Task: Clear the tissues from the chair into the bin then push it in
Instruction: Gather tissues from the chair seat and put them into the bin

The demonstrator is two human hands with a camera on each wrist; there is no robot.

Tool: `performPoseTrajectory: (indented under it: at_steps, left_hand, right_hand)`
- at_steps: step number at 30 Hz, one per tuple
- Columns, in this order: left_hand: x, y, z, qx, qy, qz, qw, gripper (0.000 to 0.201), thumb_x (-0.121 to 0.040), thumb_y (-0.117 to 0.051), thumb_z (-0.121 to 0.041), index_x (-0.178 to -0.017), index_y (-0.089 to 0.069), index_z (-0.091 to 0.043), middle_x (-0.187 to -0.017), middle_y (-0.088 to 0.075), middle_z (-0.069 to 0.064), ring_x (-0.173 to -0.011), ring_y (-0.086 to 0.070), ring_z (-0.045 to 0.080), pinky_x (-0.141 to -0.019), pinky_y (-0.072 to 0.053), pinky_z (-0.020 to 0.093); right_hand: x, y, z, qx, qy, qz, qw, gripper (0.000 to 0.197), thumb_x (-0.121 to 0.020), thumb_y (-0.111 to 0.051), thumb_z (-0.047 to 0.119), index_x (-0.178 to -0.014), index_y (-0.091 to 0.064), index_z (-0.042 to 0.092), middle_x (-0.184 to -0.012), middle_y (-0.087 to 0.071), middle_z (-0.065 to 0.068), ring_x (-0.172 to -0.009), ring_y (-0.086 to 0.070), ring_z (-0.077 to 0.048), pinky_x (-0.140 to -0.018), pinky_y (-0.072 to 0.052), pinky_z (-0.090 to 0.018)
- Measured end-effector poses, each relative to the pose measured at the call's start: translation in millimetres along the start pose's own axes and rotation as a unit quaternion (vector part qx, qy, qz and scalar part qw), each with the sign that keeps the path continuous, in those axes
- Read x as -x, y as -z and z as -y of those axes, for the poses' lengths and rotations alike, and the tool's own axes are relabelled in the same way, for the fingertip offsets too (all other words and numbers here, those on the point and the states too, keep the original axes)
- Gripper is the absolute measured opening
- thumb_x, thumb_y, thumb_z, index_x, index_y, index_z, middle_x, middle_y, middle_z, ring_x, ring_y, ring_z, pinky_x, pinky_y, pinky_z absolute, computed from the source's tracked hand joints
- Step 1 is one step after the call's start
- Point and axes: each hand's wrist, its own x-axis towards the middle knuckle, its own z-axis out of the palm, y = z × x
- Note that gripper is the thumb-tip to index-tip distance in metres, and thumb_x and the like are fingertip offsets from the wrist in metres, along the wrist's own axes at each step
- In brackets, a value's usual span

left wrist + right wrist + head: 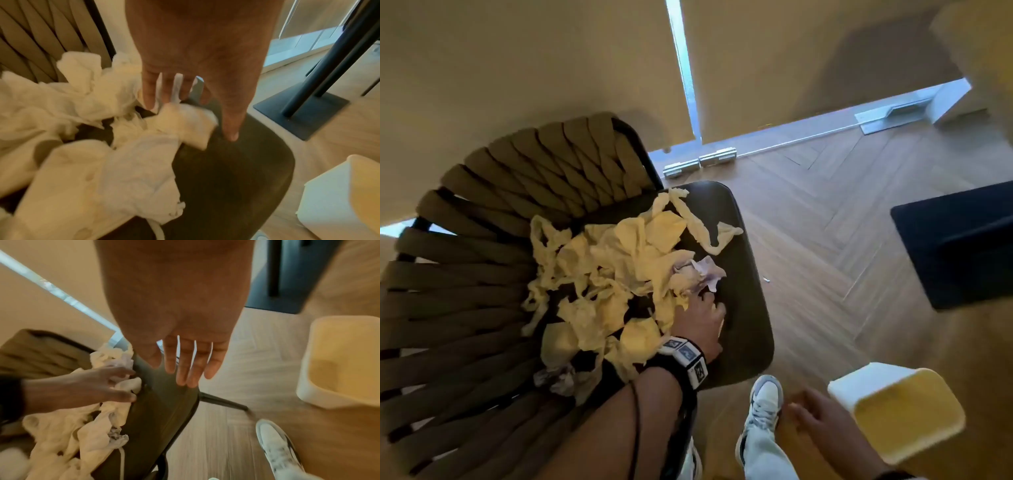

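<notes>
A heap of crumpled pale tissues point(613, 274) covers most of the dark seat of the chair point(743, 318), up against its woven tan back. My left hand point(702, 315) reaches onto the heap's right edge. Its fingers are spread, touching a tissue point(185, 123), with the thumb down on the bare seat point(226, 178). From the right wrist view the left hand point(129, 384) straddles one tissue. My right hand point(808, 414) hangs with straight fingers and holds nothing. It is above the floor between the chair and the cream bin point(893, 411), which stands empty.
A black square table base point(955, 246) lies on the herringbone wood floor to the right. My white shoe point(763, 401) stands between chair and bin. Glass panels with drawn blinds run behind the chair. A tiny scrap point(767, 280) lies on the floor.
</notes>
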Motion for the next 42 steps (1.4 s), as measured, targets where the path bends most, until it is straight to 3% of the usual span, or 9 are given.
performPoseTrajectory:
  at_steps: [3,9,14,17,24,29,32,37,42]
  left_hand:
    - [-21.2,-18.3,-3.3,0.011,0.067,0.000,0.998,0.065,-0.083,-0.064,-0.025,-0.140,-0.032,-0.020,-0.143,-0.032,0.011,-0.129,-0.035,0.036,-0.095,-0.043,0.052]
    - [-11.4,-25.2,8.5,-0.005,0.065,-0.040,0.997,0.041,-0.090,-0.051,-0.012,-0.129,-0.041,-0.016,-0.136,-0.040,0.012,-0.118,-0.044,0.035,-0.086,-0.047,0.045]
    - [19.1,-16.5,42.5,0.001,0.028,-0.008,1.000,0.060,-0.081,-0.067,-0.022,-0.131,-0.034,-0.015,-0.138,-0.033,0.009,-0.117,-0.042,0.033,-0.083,-0.047,0.040]
    - [35.2,-12.5,66.3,0.014,0.040,-0.029,0.999,0.051,-0.088,-0.057,-0.018,-0.133,-0.032,-0.018,-0.141,-0.031,0.006,-0.119,-0.041,0.030,-0.085,-0.047,0.035]
    - [57.4,10.5,97.8,0.126,0.034,-0.134,0.982,0.050,-0.083,-0.057,-0.017,-0.131,-0.043,-0.023,-0.135,-0.040,-0.002,-0.107,-0.051,0.020,-0.078,-0.053,0.033]
    - [50.8,34.7,42.3,0.173,-0.070,-0.142,0.972,0.054,-0.081,-0.065,-0.024,-0.131,-0.044,-0.030,-0.135,-0.040,-0.011,-0.103,-0.054,0.005,-0.081,-0.048,0.015]
    - [30.5,37.6,-17.9,0.202,-0.144,-0.102,0.963,0.053,-0.083,-0.064,-0.029,-0.131,-0.042,-0.030,-0.132,-0.040,-0.012,-0.098,-0.051,0.002,-0.078,-0.042,0.006]
    - [-21.2,-8.8,-143.1,0.220,-0.206,0.016,0.954,0.056,-0.081,-0.068,-0.030,-0.131,-0.044,-0.028,-0.131,-0.052,-0.003,-0.108,-0.056,0.015,-0.089,-0.049,0.028]
    - [-74.3,-93.1,-260.2,0.207,-0.209,0.147,0.944,0.049,-0.080,-0.068,-0.026,-0.125,-0.049,-0.021,-0.124,-0.056,0.006,-0.104,-0.059,0.026,-0.087,-0.049,0.037]
  right_hand:
    - [-37.1,16.1,10.0,0.078,0.058,-0.044,0.994,0.023,-0.087,-0.063,0.029,-0.090,-0.049,0.047,-0.088,-0.064,0.015,-0.077,-0.059,0.001,-0.076,-0.050,-0.019]
    - [-123.9,13.0,117.5,0.256,0.278,-0.130,0.917,0.062,-0.082,-0.064,0.037,-0.137,-0.038,0.031,-0.131,-0.047,0.001,-0.116,-0.046,-0.018,-0.093,-0.046,-0.029]
    - [-181.6,-26.6,177.1,0.388,0.287,-0.044,0.874,0.072,-0.077,-0.069,0.040,-0.138,-0.031,0.032,-0.142,-0.034,-0.004,-0.129,-0.034,-0.030,-0.099,-0.043,-0.049]
    - [-197.5,-50.2,175.3,0.451,0.259,-0.013,0.854,0.077,-0.076,-0.071,0.032,-0.138,-0.025,0.032,-0.143,-0.032,-0.007,-0.127,-0.035,-0.033,-0.097,-0.044,-0.051]
    - [-170.9,-48.8,147.4,0.314,0.234,-0.119,0.912,0.069,-0.073,-0.072,0.039,-0.133,-0.039,0.029,-0.127,-0.047,-0.002,-0.110,-0.049,-0.022,-0.090,-0.049,-0.036]
    - [-103.0,-17.4,79.3,0.080,0.164,-0.226,0.957,0.062,-0.070,-0.078,0.036,-0.123,-0.048,0.025,-0.114,-0.052,0.001,-0.099,-0.052,-0.014,-0.082,-0.044,-0.025]
    - [-73.2,-4.8,1.3,-0.057,0.075,-0.291,0.952,0.050,-0.069,-0.075,0.043,-0.111,-0.058,0.021,-0.106,-0.063,-0.001,-0.097,-0.058,-0.020,-0.084,-0.047,-0.032]
    - [-43.2,8.2,-145.5,-0.315,-0.136,-0.362,0.867,0.049,-0.064,-0.081,0.035,-0.103,-0.058,0.016,-0.099,-0.068,-0.010,-0.088,-0.063,-0.027,-0.079,-0.049,-0.037]
    - [-70.4,16.8,-278.0,-0.442,-0.293,-0.308,0.790,0.076,-0.061,-0.074,0.050,-0.119,-0.053,0.004,-0.105,-0.063,-0.021,-0.082,-0.063,-0.032,-0.075,-0.055,-0.042]
